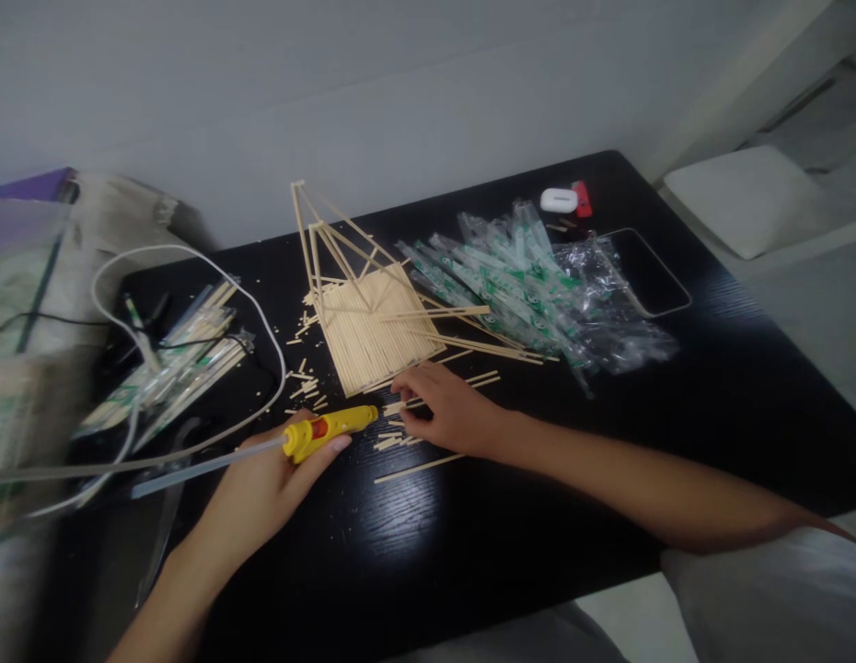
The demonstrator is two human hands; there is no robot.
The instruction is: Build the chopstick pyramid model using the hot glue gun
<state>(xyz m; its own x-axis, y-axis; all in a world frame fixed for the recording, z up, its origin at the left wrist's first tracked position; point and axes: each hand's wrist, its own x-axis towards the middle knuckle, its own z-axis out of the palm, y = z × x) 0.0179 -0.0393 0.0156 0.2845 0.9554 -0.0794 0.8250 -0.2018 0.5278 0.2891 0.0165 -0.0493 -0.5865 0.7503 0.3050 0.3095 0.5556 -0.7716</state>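
Presently, left hand (262, 486) wrapped round yellow glue gun (338, 429), nozzle toward right hand (447, 412); right fingers curled, thumb and fingertips nearly together at a short stick (393, 408), whether gripped I cannot tell; stick panel (365, 341) with raised stick frame (318, 225) lies just beyond both hands on black table (511, 543); green-printed wrappers (497, 276) farther right.

The left grip (269, 479) hides the handle of the yellow glue gun (335, 431). The right grip (452, 410) covers parts of the thin sticks (418, 468); whether it pinches one is unclear. Print on the wrappers (517, 276) is illegibly small. Packaging (14, 396) blurs, cut off at left.
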